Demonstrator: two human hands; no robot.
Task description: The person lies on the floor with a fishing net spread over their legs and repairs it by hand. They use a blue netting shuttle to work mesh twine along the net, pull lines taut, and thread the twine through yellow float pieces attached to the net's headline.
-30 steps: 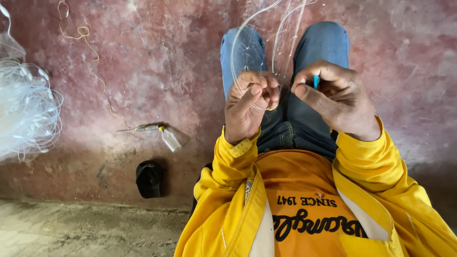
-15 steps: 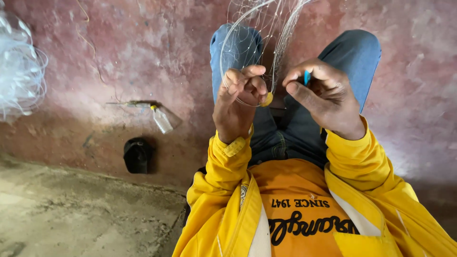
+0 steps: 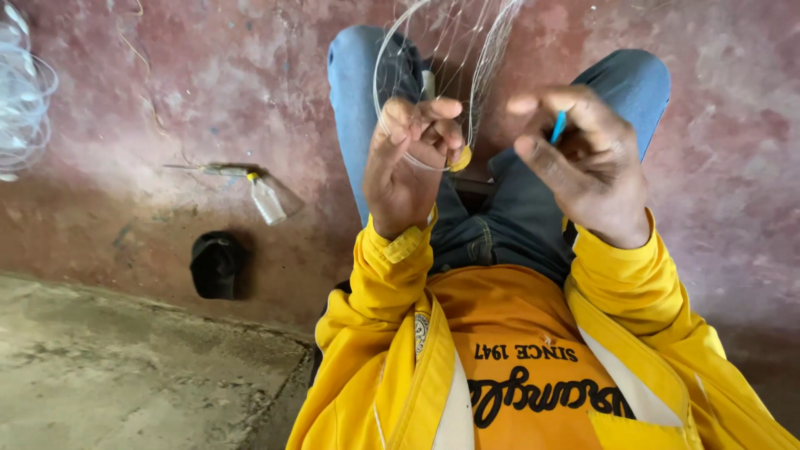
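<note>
I sit on a reddish floor in blue jeans and a yellow jacket. My left hand (image 3: 412,154) is raised over my lap and pinches thin clear fishing net line (image 3: 433,50) together with a small yellow float (image 3: 461,158). The line loops up and away over my knees. My right hand (image 3: 583,162) is beside it, a little apart, fingers closed on a slim blue netting needle (image 3: 557,127) whose tip sticks up between thumb and fingers.
A small clear bottle (image 3: 268,200) with a thin tool beside it lies on the floor to the left. A black cap (image 3: 218,265) rests nearer me. A bundle of clear net (image 3: 25,92) sits at the far left edge. Bare concrete floor (image 3: 125,367) is lower left.
The view has shifted, so the bottle, cap and net bundle slide left. My hands stay raised and close together; the left hand's fingers have opened slightly around the line.
</note>
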